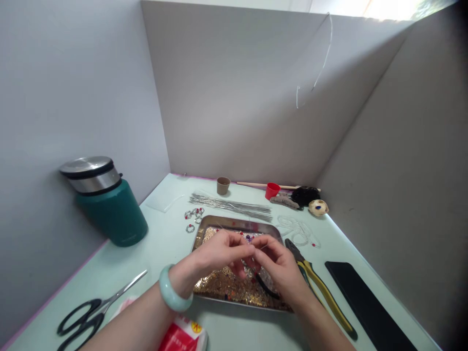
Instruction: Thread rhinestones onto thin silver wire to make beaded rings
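Observation:
My left hand (217,253) and my right hand (280,265) meet over a metal tray (204,229) filled with small gold and coloured beads. Both hands have their fingers pinched together where they touch, near a thin wire (256,246) that is hard to make out. A pale green bangle (171,295) sits on my left wrist. A dark tool handle (268,288) shows under my right hand, lying on the beads. What the fingertips grip is too small to name.
A green flask (109,204) stands at the left. Scissors (95,307) lie front left, and yellow-handled pliers (321,287) and a black flat case (365,304) at right. Metal pins (234,207), bead rings (193,214), two small cups and a red packet (183,336) are around.

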`<state>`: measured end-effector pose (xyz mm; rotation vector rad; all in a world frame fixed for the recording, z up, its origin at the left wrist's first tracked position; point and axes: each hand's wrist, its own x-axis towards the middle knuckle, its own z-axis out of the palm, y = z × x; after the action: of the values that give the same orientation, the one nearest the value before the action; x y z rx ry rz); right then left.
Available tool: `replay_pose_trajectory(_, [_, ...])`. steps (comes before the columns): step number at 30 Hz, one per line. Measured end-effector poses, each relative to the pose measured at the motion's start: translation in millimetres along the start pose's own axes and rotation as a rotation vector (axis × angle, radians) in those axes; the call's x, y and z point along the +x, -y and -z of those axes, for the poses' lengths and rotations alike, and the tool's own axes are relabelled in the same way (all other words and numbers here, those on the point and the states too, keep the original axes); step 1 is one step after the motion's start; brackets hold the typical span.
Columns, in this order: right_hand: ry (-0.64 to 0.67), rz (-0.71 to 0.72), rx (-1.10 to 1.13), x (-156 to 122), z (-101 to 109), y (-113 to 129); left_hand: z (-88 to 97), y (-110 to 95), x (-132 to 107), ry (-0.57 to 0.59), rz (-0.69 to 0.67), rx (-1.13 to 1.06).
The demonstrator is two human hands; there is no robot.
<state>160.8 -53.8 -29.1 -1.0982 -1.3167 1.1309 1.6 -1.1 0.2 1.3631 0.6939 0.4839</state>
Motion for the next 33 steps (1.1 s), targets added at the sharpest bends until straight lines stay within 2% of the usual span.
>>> replay_pose_trajectory(3, [-0.002,0.013,-0.034,1.3,-0.5,-2.0,-2.2,-0.1,0.6,-0.073,0.003,0.018])
replay_pose_trajectory(6, [-0.074,0.008,-0.068,3.1,-1.4,-3.3,-4.4,1.8,2.6,-0.161,-0.008,0.039])
replay_pose_trajectory(11, [-0.097,0.006,-0.058,3.9,-2.2,-3.6,-4.6,4.0,4.4,-0.222,-0.019,0.064])
replay_pose_trajectory(13, [-0.097,0.012,-0.046,3.6,-2.2,-3.7,-3.9,3.9,4.3,-0.214,-0.007,0.04])
replay_pose_trajectory(19, [-0.093,0.007,-0.028,3.0,-2.0,-4.2,-1.0,3.3,2.7,-0.092,0.001,-0.047])
replay_pose_trajectory(26, [-0.116,0.037,0.009,2.8,-4.0,-3.1,-3.1,3.4,2.1,-0.081,0.013,-0.13])
replay_pose_trajectory(30, [-0.146,0.082,-0.04,1.6,-5.9,-1.6,-3.6,6.3,2.1,-0.098,0.012,-0.169])
replay_pose_trajectory(33, [-0.137,0.095,-0.082,0.6,-6.4,0.1,-2.8,7.7,1.9,-0.06,0.006,-0.171])
